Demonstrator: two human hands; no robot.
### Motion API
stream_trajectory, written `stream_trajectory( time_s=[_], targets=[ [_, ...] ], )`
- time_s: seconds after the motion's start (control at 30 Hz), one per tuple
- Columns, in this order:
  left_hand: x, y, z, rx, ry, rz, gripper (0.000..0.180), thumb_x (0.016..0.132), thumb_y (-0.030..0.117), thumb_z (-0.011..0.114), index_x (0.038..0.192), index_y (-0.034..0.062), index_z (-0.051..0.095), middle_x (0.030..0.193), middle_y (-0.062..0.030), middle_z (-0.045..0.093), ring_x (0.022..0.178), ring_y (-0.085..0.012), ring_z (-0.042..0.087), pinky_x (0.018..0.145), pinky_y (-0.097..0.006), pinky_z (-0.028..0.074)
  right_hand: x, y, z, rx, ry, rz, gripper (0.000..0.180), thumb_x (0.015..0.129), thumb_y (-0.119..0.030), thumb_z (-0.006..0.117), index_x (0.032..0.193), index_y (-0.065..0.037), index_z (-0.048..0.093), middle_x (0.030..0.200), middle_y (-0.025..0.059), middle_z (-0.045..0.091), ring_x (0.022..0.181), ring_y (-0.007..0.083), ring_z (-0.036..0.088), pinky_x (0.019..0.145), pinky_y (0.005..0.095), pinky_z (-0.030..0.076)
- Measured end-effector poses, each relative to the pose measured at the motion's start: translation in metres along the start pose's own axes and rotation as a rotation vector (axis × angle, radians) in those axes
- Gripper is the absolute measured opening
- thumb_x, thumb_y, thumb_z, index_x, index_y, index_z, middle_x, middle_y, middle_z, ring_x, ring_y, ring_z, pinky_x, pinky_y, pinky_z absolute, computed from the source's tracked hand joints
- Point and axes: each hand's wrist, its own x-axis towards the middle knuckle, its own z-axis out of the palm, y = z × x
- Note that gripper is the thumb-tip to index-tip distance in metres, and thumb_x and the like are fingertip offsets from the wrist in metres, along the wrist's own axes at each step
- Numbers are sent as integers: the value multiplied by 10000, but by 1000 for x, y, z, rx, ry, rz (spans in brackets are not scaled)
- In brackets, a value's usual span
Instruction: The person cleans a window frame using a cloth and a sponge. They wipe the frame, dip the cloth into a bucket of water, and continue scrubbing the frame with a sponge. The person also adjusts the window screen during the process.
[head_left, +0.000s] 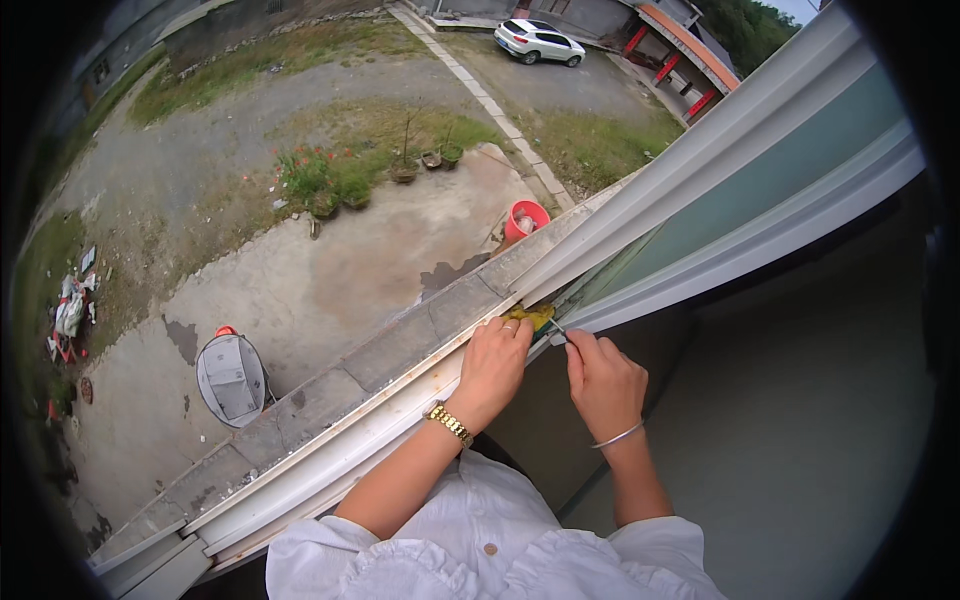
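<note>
My left hand (494, 358) is on the white window track (400, 385), fingers bent over a yellow and green sponge (536, 316) tucked in the corner by the sliding sash. The sponge is partly hidden under the fingers. Close by on the right, my right hand (610, 382) is closed around a thin tool (558, 327) that looks like a screwdriver, its slim metal shaft pointing at the sponge. Most of its dark handle is hidden in the fist. I cannot tell if the tip touches the sponge. A gold watch is on my left wrist and a bangle on my right.
The white-framed sash (700, 170) with greenish glass rises to the right. Outside the track runs a grey ledge (350, 385), with a yard below. Down there are a red bucket (526, 218), potted plants (322, 182), a grey covered object (232, 380) and a white car (540, 42).
</note>
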Motion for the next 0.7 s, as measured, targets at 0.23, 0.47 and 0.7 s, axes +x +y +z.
stream_trajectory(
  time_s=[0.23,0.47,0.7],
  targets=[
    [-32,13,-6,35,139,16,482,819,27,631,1296,29,558,1313,-154,575,1182,-323,541,989,-395,434,52,-6,27,-304,-340,-270,57,784,-139,675,802,-90,654,719,102,658,666,247,702,579,336,550],
    [-92,1,-34,-59,223,-83,390,836,61,648,1225,43,624,1298,-134,591,1187,-300,538,999,-414,417,49,6,55,-402,-317,-385,32,770,-106,650,756,-99,623,693,97,653,648,242,701,577,340,552],
    [-90,0,-47,-35,310,-128,527,841,5,627,1357,54,531,1258,-150,608,1141,-306,573,956,-416,443,21,-57,26,94,-404,-365,96,866,-148,652,820,-74,611,670,114,635,572,311,645,526,406,509]
  ],
)
